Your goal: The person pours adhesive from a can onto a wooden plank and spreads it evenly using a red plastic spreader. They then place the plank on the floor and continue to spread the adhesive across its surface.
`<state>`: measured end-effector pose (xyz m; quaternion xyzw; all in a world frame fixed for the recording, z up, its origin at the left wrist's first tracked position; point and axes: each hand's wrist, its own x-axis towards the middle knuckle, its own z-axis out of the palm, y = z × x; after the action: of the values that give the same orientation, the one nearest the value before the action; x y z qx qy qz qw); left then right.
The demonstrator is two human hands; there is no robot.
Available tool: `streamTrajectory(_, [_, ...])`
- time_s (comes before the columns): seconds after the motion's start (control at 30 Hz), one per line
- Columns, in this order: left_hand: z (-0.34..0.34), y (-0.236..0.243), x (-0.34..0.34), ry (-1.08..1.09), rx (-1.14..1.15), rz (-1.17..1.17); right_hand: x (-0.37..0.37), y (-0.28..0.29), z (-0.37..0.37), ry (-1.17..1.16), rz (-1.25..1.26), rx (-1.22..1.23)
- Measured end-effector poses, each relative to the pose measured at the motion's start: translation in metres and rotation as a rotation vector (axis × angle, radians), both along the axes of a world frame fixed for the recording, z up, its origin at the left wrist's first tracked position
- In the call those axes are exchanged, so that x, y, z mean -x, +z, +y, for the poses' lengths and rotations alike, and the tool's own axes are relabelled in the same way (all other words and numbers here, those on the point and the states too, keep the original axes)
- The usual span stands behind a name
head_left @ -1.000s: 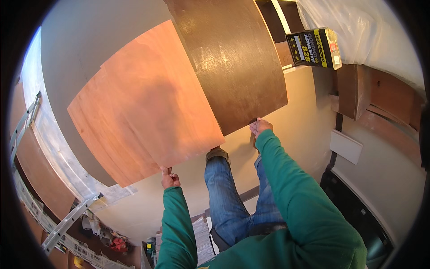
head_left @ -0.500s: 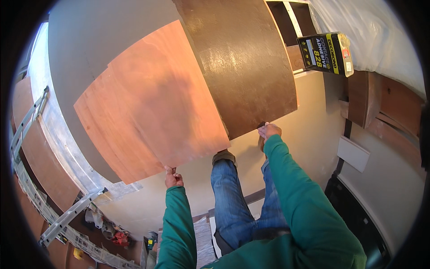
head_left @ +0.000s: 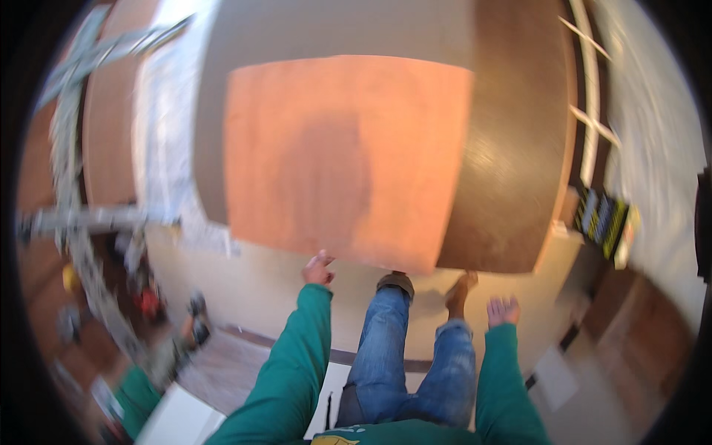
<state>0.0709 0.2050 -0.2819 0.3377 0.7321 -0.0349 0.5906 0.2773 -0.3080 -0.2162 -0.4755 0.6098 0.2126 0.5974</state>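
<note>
Metal ladder [head_left: 111, 217] at left, pale plastic sheeting [head_left: 653, 148] at right — lower left, another person [head_left: 137, 400] in green

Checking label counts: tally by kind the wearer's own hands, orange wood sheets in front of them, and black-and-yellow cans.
Left hand and right hand: 2
Orange wood sheet: 1
Black-and-yellow can: 1
Total: 4

Lower right of centre, open room separates the right hand [head_left: 503, 312] from the brown panel [head_left: 512, 185]; a foot [head_left: 457, 298] blocks the left.
</note>
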Motion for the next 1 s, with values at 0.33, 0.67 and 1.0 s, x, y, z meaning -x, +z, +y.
streamTrajectory(0.33, [-0.007, 0.009, -0.004, 0.17, -0.05, -0.053, -0.014, 0.023, 0.062, 0.865, 0.064, 0.269])
streamTrajectory(0.67, [0.185, 0.036, -0.022, -0.273, -1.047, 0.382, -0.086, 0.035, 0.274, 1.286, -0.598, 0.405])
streamTrajectory(1.0, [0.153, 0.009, 0.026, 0.042, -0.06, 0.283, -0.341, -0.006, 0.514, 1.881, -1.348, 0.751])
